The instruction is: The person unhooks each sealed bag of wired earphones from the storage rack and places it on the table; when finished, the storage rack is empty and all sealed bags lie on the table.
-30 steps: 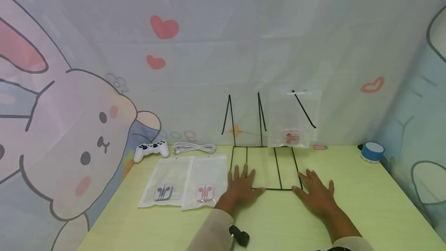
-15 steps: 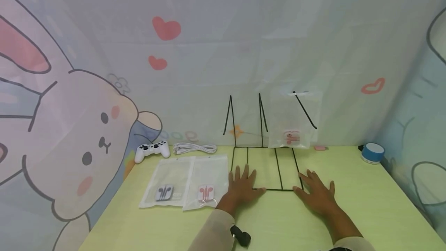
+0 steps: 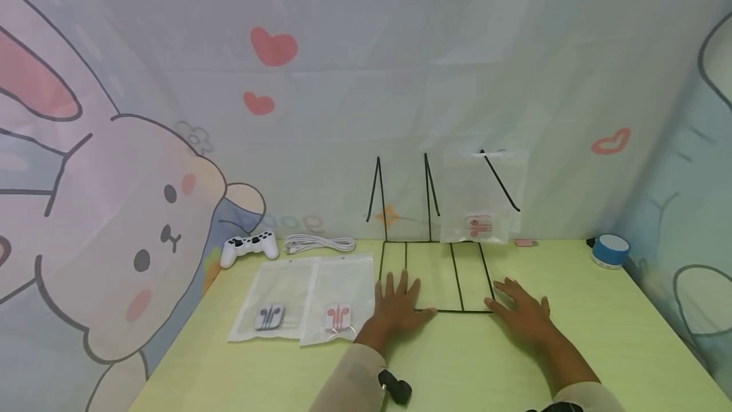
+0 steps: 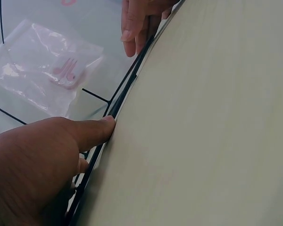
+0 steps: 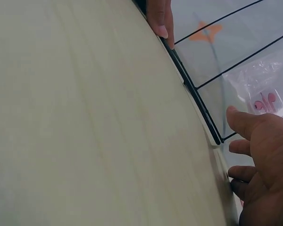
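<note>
Two clear plastic earphone bags (image 3: 311, 297) lie left of the black wire rack (image 3: 430, 241) on the pale-green worktop (image 3: 583, 323); a third clear bag (image 3: 471, 192) covers its right upright. Uprights vertical, hooks slanting forward. Left grip (image 3: 394, 308), spread wide, touches the rack; right grip (image 3: 523, 316), also wide, just beside.

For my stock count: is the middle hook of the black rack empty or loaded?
Empty: the middle hook shows bare wire; the hanging bag is on the right hook.

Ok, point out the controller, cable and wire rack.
Controller (image 3: 250, 245), head view, middle of its body
Cable (image 3: 319, 244), head view, middle of the bundle
Wire rack (image 3: 431, 241), head view, back bar of its base
</note>
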`<state>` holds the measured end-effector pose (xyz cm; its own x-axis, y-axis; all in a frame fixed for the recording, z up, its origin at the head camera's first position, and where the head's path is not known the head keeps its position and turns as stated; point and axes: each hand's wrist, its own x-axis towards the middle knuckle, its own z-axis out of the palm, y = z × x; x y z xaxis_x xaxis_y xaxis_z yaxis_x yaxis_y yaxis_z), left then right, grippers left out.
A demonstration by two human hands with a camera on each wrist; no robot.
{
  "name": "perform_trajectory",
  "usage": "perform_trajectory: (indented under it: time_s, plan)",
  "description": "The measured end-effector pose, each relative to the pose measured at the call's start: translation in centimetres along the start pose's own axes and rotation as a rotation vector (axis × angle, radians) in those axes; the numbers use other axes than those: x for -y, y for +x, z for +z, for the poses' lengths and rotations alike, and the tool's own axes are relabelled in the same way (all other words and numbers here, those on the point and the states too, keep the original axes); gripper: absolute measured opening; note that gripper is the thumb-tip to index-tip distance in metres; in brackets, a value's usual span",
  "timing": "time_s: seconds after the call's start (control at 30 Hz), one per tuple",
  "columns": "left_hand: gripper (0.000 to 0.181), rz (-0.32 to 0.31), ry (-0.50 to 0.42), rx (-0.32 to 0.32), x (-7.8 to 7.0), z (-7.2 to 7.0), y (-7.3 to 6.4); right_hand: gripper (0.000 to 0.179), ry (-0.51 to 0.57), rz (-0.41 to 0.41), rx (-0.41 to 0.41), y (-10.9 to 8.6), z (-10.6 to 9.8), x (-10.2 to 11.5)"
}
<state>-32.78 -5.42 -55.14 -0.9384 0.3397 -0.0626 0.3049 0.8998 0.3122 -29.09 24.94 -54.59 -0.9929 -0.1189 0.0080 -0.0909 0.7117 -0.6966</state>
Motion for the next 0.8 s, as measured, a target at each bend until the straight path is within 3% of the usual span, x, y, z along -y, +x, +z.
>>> perform_trajectory:
  time_s: [0.5, 0.8]
  plan:
    - [0.086, 0.009, 0.012, -0.013, 0.1, 0.1, -0.1, 0.075, -0.035, -0.002, -0.003, 0.5, -0.7, -0.1]
    - [0.087, 0.002, 0.028, -0.009, 0.2, 0.3, 0.2, 0.076, 0.141, 0.004, -0.004, 1.8, -3.1, 0.2]
